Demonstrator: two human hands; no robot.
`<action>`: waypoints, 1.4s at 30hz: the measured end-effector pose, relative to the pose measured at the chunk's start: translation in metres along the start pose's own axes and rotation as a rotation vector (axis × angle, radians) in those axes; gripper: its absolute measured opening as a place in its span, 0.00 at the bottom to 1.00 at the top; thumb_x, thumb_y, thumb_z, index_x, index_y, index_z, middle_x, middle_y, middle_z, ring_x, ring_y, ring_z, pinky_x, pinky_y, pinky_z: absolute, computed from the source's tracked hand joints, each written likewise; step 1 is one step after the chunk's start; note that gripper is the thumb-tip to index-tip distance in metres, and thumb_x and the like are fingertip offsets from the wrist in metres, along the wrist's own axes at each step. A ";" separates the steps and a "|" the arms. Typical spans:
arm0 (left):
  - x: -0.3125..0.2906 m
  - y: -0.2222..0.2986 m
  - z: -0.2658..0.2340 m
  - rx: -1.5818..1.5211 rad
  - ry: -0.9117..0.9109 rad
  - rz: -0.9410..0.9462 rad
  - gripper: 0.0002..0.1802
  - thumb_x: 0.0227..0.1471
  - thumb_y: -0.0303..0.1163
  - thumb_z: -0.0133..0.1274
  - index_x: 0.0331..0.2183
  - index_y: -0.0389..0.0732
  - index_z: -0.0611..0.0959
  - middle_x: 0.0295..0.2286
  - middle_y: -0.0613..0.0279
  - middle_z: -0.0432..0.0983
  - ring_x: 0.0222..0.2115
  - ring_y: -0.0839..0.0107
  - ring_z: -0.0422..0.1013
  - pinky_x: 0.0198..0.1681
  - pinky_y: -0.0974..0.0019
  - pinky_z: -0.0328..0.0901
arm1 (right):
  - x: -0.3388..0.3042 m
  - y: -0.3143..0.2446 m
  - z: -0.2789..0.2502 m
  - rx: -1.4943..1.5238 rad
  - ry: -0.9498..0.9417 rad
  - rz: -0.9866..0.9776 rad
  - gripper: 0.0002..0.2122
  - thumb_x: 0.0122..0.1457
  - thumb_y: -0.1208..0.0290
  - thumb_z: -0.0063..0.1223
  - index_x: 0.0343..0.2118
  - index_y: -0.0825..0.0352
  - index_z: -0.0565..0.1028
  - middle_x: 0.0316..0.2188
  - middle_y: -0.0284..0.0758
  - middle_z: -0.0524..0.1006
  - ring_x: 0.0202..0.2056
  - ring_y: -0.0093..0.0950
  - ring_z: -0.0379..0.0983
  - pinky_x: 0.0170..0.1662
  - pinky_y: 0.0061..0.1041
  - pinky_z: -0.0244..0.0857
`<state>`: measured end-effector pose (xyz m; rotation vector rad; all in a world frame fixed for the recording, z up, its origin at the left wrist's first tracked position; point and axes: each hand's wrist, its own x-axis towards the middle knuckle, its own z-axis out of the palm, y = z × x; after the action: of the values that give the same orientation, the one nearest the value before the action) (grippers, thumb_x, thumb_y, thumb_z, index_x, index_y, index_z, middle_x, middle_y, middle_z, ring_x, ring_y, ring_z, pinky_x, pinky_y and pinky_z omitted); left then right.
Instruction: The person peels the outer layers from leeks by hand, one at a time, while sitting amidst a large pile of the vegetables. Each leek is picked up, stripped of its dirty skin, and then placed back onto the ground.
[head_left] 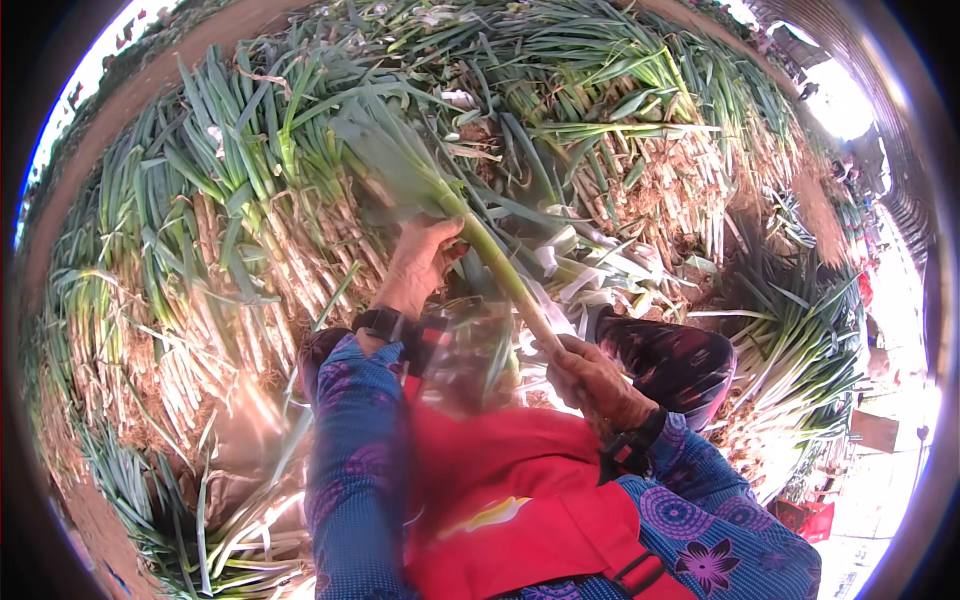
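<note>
A long, thick green onion (498, 262) slants across in front of me, its leaves up and away to the left and its root end down by my right hand. My right hand (597, 380) is wrapped round the pale lower stalk. Higher up, where the leaves fan out, my left hand (425, 262) has its thumb and curled fingers closed at the stalk. The leaf tops are smeared by motion. Stripped leaves and pale peelings (590, 265) lie just beyond the stalk.
Dense rows of unpeeled green onions (250, 225) stand to the left, with another heap (650, 180) at the far right. Cleaner white-stalked onions (790, 375) lie in a pile near my right knee (670, 360). More onions (255, 540) lie at the lower left.
</note>
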<state>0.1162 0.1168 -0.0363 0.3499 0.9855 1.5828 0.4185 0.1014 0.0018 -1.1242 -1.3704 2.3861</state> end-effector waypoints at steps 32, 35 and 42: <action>-0.049 0.050 -0.010 0.921 0.082 -0.015 0.16 0.50 0.40 0.58 0.37 0.39 0.78 0.27 0.62 0.76 0.26 0.74 0.72 0.25 0.74 0.67 | 0.052 0.014 -0.057 0.724 -0.118 0.211 0.20 0.63 0.62 0.45 0.53 0.67 0.63 0.23 0.30 0.68 0.18 0.18 0.61 0.17 0.16 0.58; -0.022 0.001 -0.030 1.217 -0.074 -0.121 0.24 0.53 0.49 0.54 0.43 0.40 0.76 0.31 0.62 0.75 0.32 0.75 0.71 0.30 0.72 0.68 | 0.036 0.007 -0.041 0.777 -0.258 0.208 0.22 0.63 0.63 0.44 0.56 0.69 0.60 0.23 0.30 0.68 0.18 0.18 0.61 0.17 0.16 0.58; -0.009 0.000 0.021 0.148 -0.024 -0.179 0.37 0.57 0.60 0.40 0.52 0.36 0.67 0.43 0.55 0.72 0.42 0.62 0.70 0.43 0.57 0.68 | -0.001 -0.004 -0.006 0.887 -0.359 0.252 0.26 0.60 0.60 0.50 0.56 0.69 0.59 0.22 0.28 0.64 0.15 0.18 0.59 0.15 0.18 0.57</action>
<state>0.1333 0.1169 -0.0206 0.3711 1.0884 1.3457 0.4220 0.1072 0.0041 -0.6462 -0.1001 2.9521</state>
